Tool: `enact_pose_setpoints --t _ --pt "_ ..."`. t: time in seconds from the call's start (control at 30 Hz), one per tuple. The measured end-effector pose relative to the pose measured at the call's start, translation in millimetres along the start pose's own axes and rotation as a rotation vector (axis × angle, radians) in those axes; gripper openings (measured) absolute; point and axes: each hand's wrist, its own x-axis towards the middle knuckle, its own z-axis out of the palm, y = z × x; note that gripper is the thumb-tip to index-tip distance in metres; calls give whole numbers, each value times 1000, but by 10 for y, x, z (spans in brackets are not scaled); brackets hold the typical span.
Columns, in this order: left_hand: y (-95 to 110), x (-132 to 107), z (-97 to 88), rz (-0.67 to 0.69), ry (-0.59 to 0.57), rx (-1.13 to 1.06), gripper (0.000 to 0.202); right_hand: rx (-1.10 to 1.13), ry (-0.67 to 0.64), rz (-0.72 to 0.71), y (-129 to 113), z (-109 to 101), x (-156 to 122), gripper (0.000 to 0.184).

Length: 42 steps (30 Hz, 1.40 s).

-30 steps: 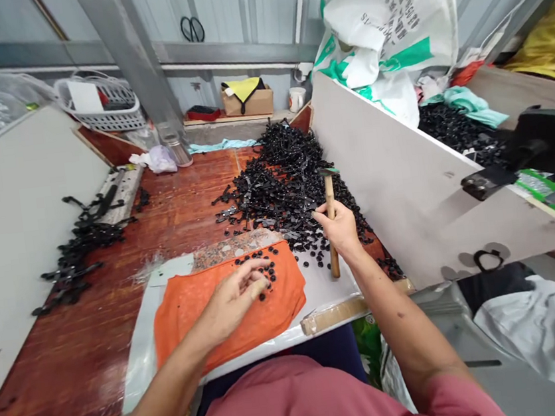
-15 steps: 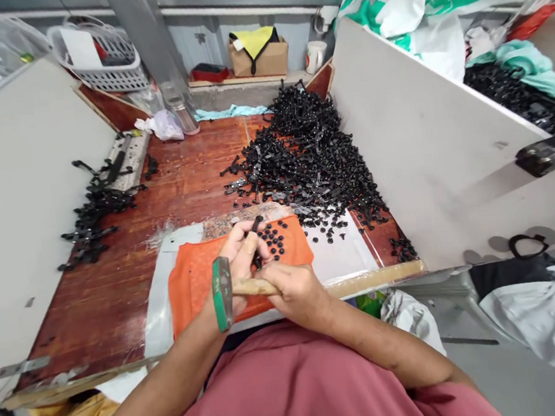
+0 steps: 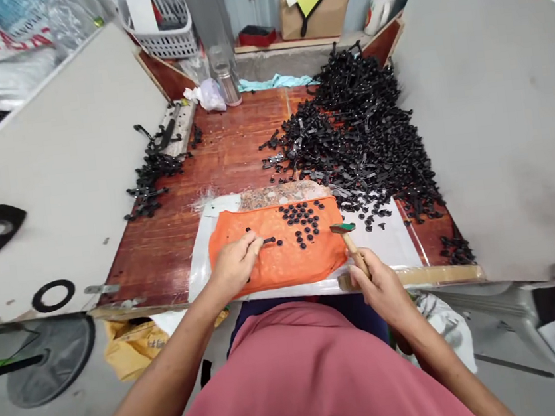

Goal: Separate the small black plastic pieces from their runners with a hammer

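My left hand (image 3: 234, 266) is down on the crumpled orange cloth (image 3: 283, 261), and its grip is narrow: thumb and forefinger are pinched on one small black plastic piece (image 3: 267, 240) that lies flat on the fabric. That piece sits left of centre on the cloth, just apart from the scatter of round black studs (image 3: 303, 222) spread over the cloth's far right part.

My right hand (image 3: 379, 286) is at the near edge of the surface, with its grip wrapped tight around the wooden-handled hammer (image 3: 350, 243). The handle slants up and away from the fist. The green-painted head hangs just over the right edge of the cloth, close to the studs, and I can't tell whether it touches anything.

The cloth lies on a white plastic sheet (image 3: 394, 245), which rests on the reddish wooden surface (image 3: 232, 160). A large heap of tangled black plastic parts (image 3: 357, 119) fills the far right of the surface and spills toward the sheet. A smaller pile of black parts (image 3: 151, 179) sits well apart on the left, beside a tall grey board (image 3: 66, 158). Another grey board (image 3: 497, 109) walls off the right side. Beyond the far end I see a white mesh basket (image 3: 156, 21), a brown cardboard box (image 3: 313, 13) and a white mug (image 3: 378, 11).
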Motion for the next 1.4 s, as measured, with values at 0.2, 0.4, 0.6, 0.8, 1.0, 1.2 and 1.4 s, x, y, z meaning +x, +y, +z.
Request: enact_pose_setpoints --t 0.2,0.4,0.6,0.8,1.0,1.2,1.4 --pt "23 72 76 28 -11 154 30 -32 -42 -34 -30 14 -108 27" --pt "45 88 122 6 -62 326 30 -119 -54 -51 -21 -7 -113 26" --pt "71 98 136 -39 -112 426 31 -122 -59 -71 -64 5 -99 32" --pt "51 77 183 -53 -88 448 32 -314 -34 -219 -205 30 -21 48" --pt "26 45 288 -65 -40 537 35 -604 -112 -304 -565 109 167 61" --pt "24 55 269 -73 -45 477 34 -613 -26 -430 -675 171 221 61" --pt "19 45 260 -64 -55 488 35 -758 -89 -397 -588 294 227 65"
